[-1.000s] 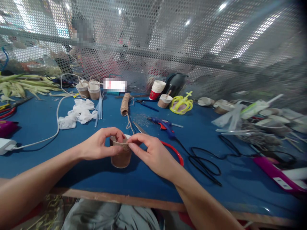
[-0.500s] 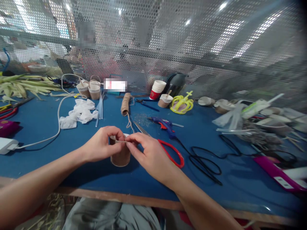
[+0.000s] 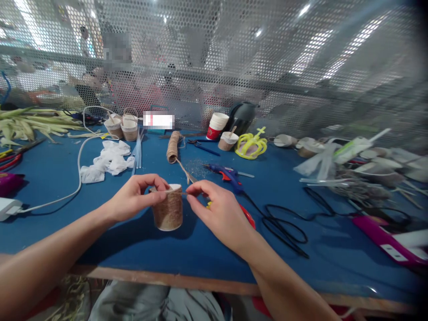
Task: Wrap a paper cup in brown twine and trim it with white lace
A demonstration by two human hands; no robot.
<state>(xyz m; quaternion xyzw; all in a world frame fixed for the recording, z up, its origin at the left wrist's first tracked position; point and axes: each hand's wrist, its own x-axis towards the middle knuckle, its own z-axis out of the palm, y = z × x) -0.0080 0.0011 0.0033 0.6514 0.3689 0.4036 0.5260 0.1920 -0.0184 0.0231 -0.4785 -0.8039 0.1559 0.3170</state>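
Craft workshop, by look of it. Long blue counter strewn with supplies and tools: glue gun, clear glue sticks, roll of twine, pliers, purple power strip, twine-wrapped cups, pale plant husks. Perforated metal screen behind counter; bright lights and blurred shapes beyond, details unclear.

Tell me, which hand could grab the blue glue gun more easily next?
Probably the right hand: it is nearer the blue glue gun. The left hand is farther off, holding the cup. The right hand seems to pinch twine, so it should let go first.
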